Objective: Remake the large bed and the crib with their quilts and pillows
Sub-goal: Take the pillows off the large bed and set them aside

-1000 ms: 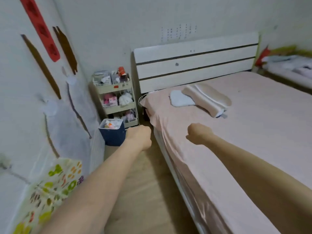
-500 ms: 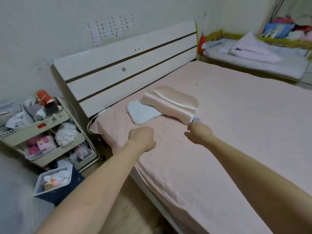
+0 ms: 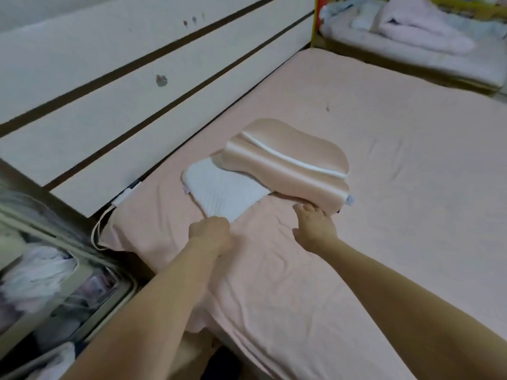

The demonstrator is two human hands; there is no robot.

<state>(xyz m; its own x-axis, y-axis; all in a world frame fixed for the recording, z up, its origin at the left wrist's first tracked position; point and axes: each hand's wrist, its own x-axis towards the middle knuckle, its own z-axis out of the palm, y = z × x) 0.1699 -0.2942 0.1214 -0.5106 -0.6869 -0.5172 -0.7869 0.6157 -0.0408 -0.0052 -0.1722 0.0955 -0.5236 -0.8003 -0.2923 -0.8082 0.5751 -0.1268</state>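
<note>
Off my left side stands a cream storage cart [image 3: 90, 292], blurred, its tiers holding crumpled white and pinkish items I cannot make out. A white cable [image 3: 99, 229] loops down by the mattress corner from a small white plug or adapter [image 3: 124, 193] lying where mattress meets board. Past the far edge, a red-and-yellow post [image 3: 315, 20] stands upright, with a strip of pale wall [image 3: 82, 6] showing along the top left.
</note>
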